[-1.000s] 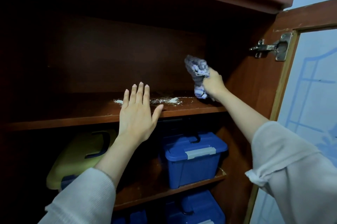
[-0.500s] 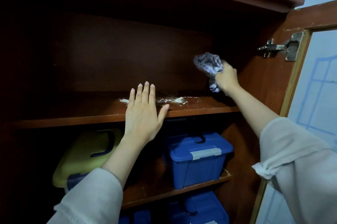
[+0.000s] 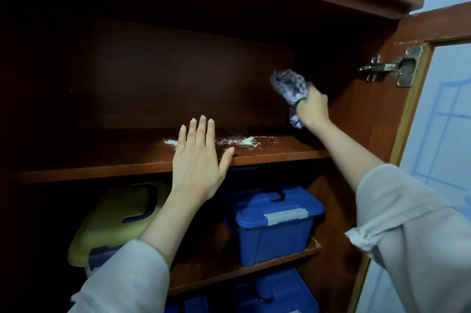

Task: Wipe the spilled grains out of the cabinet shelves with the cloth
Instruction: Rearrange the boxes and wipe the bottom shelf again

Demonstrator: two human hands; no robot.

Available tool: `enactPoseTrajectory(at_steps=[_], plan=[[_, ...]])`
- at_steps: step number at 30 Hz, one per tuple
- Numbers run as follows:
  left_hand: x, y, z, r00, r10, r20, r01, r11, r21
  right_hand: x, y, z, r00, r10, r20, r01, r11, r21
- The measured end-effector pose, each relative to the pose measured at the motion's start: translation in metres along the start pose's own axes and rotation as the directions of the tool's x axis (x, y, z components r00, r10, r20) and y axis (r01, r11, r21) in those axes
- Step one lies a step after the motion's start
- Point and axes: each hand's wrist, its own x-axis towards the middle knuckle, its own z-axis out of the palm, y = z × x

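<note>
Where the open cabinet [image 3: 369, 121] leaves dark room above its upper shelf [image 3: 102, 160], the left hand [image 3: 196, 167] spreads flat at the front edge. The right hand [image 3: 312, 109], raised near the right wall, grips the bunched cloth [image 3: 289, 86] clear of the shelf. Spilled grains [image 3: 244, 140] lie on the shelf between both hands.

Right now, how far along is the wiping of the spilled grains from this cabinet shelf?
Done: the cabinet stands open and the cloth is picked up. In hand: the right hand grips the bunched cloth raised above the right end of the shelf; the left hand is open in front of the shelf edge. Left: the white grains lie spread on the shelf, so wiping has not begun.
</note>
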Motion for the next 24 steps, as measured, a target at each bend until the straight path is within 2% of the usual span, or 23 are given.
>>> enactPoseTrajectory(at_steps=[2, 3, 5, 12, 16, 18, 20, 22, 24], plan=[[0.0, 0.0, 0.0, 1.0, 0.002, 0.002, -0.002, 1.0, 0.004, -0.002, 0.004, 0.008, 0.993, -0.007, 0.118, 0.016, 0.997, -0.08], [0.0, 0.0, 0.0, 1.0, 0.003, 0.001, -0.003, 1.0, 0.005, -0.003, 0.006, 0.01, 0.991, -0.017, 0.131, 0.032, 0.993, -0.114], [0.0, 0.0, 0.0, 1.0, 0.0, -0.006, 0.0, 1.0, 0.008, -0.003, 0.011, 0.013, 0.994, -0.042, 0.1, 0.055, 0.989, -0.135], [0.0, 0.0, -0.001, 1.0, 0.002, -0.012, -0.002, 1.0, -0.004, -0.001, 0.028, 0.001, 0.999, 0.022, 0.03, -0.016, 0.981, -0.193], [0.0, 0.0, 0.001, 1.0, -0.002, -0.013, 0.002, 1.0, -0.015, -0.006, 0.042, 0.012, 0.967, 0.095, 0.236, -0.032, 0.965, -0.259], [0.001, 0.0, 0.001, 1.0, 0.0, -0.017, 0.0, 1.0, -0.004, -0.003, 0.042, 0.021, 0.948, 0.131, 0.292, -0.074, 0.977, -0.199], [0.001, 0.001, 0.001, 1.0, -0.001, -0.014, 0.001, 1.0, -0.006, -0.002, 0.032, 0.028, 0.919, 0.187, 0.347, -0.194, 0.981, -0.016], [0.001, 0.0, 0.001, 1.0, -0.004, -0.007, 0.004, 1.0, -0.01, -0.001, 0.024, 0.034, 0.903, 0.227, 0.363, -0.279, 0.956, 0.095], [0.0, 0.0, 0.001, 1.0, -0.003, -0.01, 0.003, 1.0, -0.008, -0.002, 0.018, 0.039, 0.896, 0.223, 0.383, -0.278, 0.956, 0.092]])
